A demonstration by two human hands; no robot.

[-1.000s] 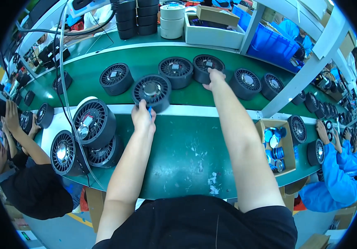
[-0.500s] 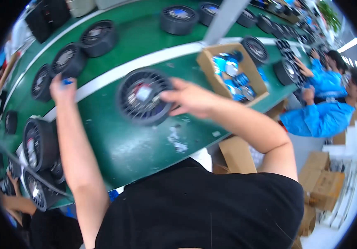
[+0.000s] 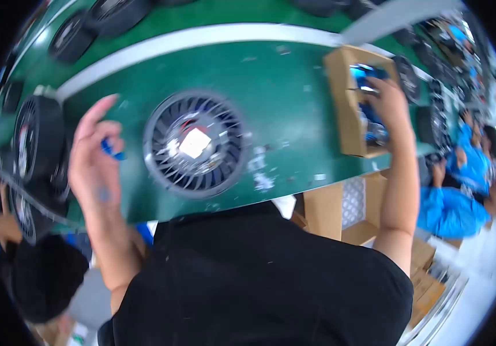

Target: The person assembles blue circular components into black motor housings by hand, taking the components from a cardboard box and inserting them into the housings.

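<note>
We're looking straight down at a round black plastic fan lying flat on the smooth green work surface, right in front of the black-shirted torso. Its ring of thin curved blades fans out around a hub, and a small pale square label sits on that hub with thin red and dark wires beside it. Nobody is touching it.

The left hand is raised just left of the fan, index finger stretched upward, the other fingers curled loosely around a small blue object; it's blurred, so we can't tell what kind of thing it is. The right hand is reaching well to the right, into an open brown cardboard box standing at the table's right edge. Fingers dip among shiny blue pieces in there; whether they're gripping one, we cannot tell.

At far left, more black ribbed fans stand on edge in a stack, and others sit on the strip beyond the pale band crossing the table. Small white scraps speckle the green surface near the fan. Below the table edge sit further cardboard boxes, and at right a person in a blue top works alongside.
</note>
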